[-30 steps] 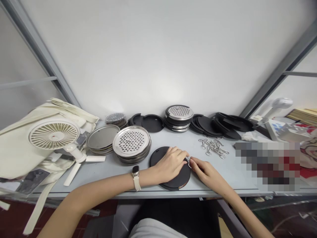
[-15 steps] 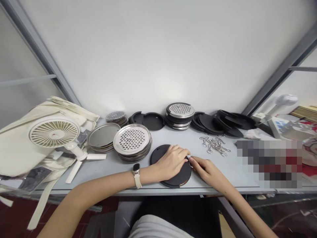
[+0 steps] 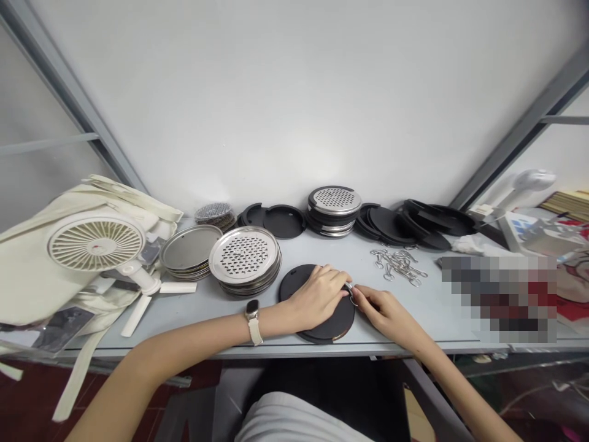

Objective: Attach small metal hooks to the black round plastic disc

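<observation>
A round black disc (image 3: 338, 317) lies flat near the table's front edge. My left hand (image 3: 317, 296), a watch on its wrist, rests on top of the disc with its fingers curled, pressing it down. My right hand (image 3: 384, 310) sits at the disc's right rim and pinches a small metal ring clip (image 3: 350, 290) against the edge. The fingertips of both hands meet at that clip.
A loose pile of metal clips (image 3: 399, 265) lies right of the hands. Stacks of perforated steel discs (image 3: 245, 256) and plain steel discs (image 3: 191, 248) stand to the left, black discs (image 3: 391, 224) along the back. A white fan (image 3: 97, 244) on a cloth bag occupies the far left.
The hands hold the same positions on the disc and clip. The view has shifted slightly, so everything sits a little higher in the picture.
</observation>
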Demonstrator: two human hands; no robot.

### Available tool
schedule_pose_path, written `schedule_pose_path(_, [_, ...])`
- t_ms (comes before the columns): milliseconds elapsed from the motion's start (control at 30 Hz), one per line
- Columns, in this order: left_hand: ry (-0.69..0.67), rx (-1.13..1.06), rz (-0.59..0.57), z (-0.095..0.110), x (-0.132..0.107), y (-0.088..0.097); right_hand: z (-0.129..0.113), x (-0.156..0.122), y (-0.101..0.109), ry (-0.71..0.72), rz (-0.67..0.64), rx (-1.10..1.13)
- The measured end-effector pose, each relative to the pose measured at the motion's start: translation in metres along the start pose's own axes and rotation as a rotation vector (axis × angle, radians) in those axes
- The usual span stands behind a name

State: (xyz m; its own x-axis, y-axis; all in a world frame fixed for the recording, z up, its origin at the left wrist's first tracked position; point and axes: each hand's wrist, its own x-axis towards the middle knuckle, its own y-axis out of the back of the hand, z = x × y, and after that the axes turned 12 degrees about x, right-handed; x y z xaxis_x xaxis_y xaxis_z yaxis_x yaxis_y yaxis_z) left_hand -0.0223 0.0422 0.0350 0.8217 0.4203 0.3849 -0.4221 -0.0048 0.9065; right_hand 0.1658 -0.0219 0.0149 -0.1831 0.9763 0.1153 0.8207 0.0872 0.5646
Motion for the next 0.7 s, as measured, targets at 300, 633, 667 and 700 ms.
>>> schedule_pose_path(300, [-0.005,-0.014,-0.014,0.0006,0.0006,-0.0005,0.0018,-0.0014,0.0006,0.022,0.002,0.005])
schedule_pose_path(633, [-0.024,-0.011,-0.025,0.0014,0.0007,0.003,-0.0027,0.0001,-0.0005,0.026,0.027,0.004])
schedule_pose_path(667, [-0.025,-0.014,-0.02,0.0012,0.0007,0.0026,-0.0029,0.0001,-0.0004,0.026,0.027,-0.002])
schedule_pose_path(700, [-0.024,-0.017,-0.015,0.001,0.0007,0.0021,-0.0029,0.0,-0.0003,0.025,0.027,-0.006])
